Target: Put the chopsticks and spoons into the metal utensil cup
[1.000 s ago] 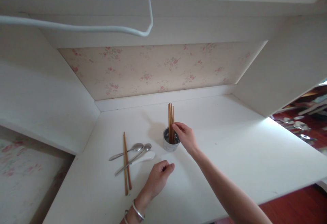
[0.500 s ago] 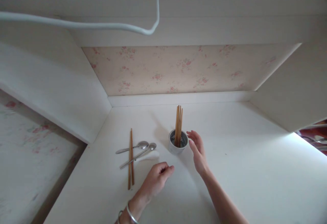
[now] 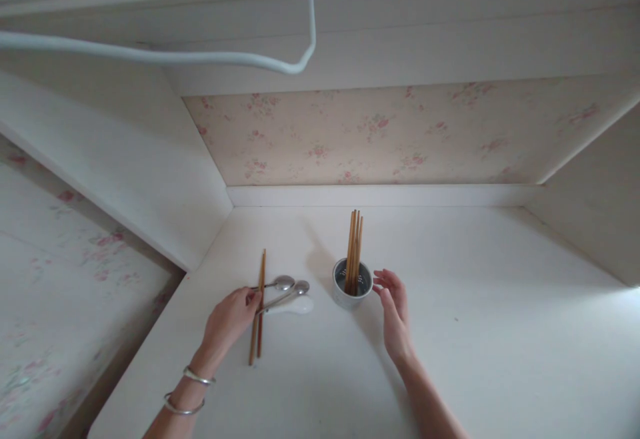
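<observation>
On white tabletop (image 3: pixel 475 259), chopsticks (image 3: pixel 354 252) in cup (image 3: pixel 349 301), floral wallpaper (image 3: pixel 345 139) behind

Home, by the look: I'm at a white desktop (image 3: pixel 500 359), rose-print wallpaper (image 3: pixel 345 135) on the wall past its back edge, white cable (image 3: pixel 200 59) overhead, everyday chopsticks (image 3: pixel 354 245) and spoons (image 3: pixel 285 283) before me. Which room, can't tell.

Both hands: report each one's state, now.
Left hand: fingers curled at the lying chopsticks and metal spoons; whether it grips any cannot be told.
Right hand: open, holding nothing, beside the cup.
</observation>
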The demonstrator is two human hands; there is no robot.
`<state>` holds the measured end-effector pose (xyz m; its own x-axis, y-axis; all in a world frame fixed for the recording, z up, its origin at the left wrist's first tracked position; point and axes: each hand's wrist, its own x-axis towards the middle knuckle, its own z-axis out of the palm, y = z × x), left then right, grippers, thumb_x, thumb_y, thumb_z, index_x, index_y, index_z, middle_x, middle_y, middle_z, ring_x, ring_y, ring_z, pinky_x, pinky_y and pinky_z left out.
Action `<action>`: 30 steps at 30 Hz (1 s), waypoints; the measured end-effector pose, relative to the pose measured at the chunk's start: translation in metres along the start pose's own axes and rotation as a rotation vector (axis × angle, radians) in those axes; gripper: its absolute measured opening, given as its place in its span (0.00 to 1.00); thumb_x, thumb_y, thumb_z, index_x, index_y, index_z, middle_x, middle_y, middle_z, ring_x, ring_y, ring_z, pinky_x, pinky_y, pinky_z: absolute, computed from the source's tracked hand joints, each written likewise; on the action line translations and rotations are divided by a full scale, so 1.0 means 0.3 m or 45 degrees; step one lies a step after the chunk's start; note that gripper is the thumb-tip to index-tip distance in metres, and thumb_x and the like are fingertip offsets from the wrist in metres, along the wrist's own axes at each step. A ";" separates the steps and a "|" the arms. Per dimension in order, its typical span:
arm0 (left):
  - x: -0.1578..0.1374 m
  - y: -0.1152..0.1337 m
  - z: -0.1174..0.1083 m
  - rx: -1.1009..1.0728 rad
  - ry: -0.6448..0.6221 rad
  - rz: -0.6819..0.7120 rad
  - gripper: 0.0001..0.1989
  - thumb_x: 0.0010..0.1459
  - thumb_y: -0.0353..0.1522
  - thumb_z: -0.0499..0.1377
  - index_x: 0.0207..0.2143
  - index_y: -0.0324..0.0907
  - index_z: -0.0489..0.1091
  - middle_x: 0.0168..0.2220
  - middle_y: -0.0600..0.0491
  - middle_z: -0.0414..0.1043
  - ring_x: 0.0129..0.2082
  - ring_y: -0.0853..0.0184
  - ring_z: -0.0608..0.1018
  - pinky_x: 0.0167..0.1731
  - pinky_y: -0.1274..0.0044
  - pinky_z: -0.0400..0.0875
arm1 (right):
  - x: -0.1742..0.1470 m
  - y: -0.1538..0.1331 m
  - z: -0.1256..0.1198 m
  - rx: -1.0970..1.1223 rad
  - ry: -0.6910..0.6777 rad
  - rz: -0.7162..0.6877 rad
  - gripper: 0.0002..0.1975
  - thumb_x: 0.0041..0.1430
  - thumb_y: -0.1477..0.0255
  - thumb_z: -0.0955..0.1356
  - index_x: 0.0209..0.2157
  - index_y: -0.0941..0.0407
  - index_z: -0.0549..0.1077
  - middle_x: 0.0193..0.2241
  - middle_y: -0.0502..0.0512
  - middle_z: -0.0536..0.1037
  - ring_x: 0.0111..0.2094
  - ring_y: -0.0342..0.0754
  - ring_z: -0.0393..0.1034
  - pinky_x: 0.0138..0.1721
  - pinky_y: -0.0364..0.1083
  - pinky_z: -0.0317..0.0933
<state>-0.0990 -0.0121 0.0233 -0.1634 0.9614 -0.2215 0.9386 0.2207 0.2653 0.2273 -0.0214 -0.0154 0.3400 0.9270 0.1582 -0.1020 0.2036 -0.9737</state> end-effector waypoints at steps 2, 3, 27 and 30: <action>0.017 0.006 0.005 0.027 -0.034 0.013 0.19 0.61 0.44 0.46 0.36 0.44 0.73 0.38 0.48 0.78 0.37 0.59 0.78 0.33 0.75 0.64 | -0.002 -0.004 -0.002 -0.018 -0.026 0.010 0.17 0.61 0.61 0.63 0.51 0.47 0.64 0.50 0.56 0.68 0.47 0.52 0.64 0.53 0.56 0.57; 0.024 0.010 0.007 0.037 -0.045 0.020 0.20 0.62 0.44 0.46 0.35 0.44 0.73 0.38 0.47 0.78 0.38 0.58 0.78 0.34 0.74 0.64 | -0.002 -0.005 -0.003 -0.025 -0.037 0.015 0.17 0.62 0.61 0.63 0.51 0.47 0.63 0.50 0.56 0.68 0.47 0.52 0.64 0.53 0.56 0.57; 0.087 0.159 -0.132 0.028 0.599 0.270 0.17 0.64 0.39 0.44 0.37 0.41 0.68 0.37 0.47 0.74 0.36 0.62 0.76 0.35 0.76 0.64 | -0.003 0.008 -0.004 -0.062 -0.083 0.064 0.17 0.61 0.59 0.62 0.51 0.47 0.63 0.50 0.55 0.68 0.48 0.53 0.64 0.52 0.56 0.59; 0.074 0.201 -0.164 -0.107 0.702 0.291 0.17 0.63 0.40 0.45 0.37 0.40 0.69 0.35 0.48 0.74 0.34 0.63 0.75 0.35 0.76 0.64 | -0.004 0.008 -0.004 -0.053 -0.083 0.056 0.18 0.61 0.58 0.62 0.51 0.48 0.63 0.50 0.56 0.68 0.48 0.53 0.64 0.52 0.56 0.59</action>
<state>-0.0608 0.0306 0.0805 -0.1151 0.9245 0.3633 0.9450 -0.0107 0.3269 0.2278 -0.0224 -0.0181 0.2742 0.9536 0.1241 -0.0757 0.1501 -0.9858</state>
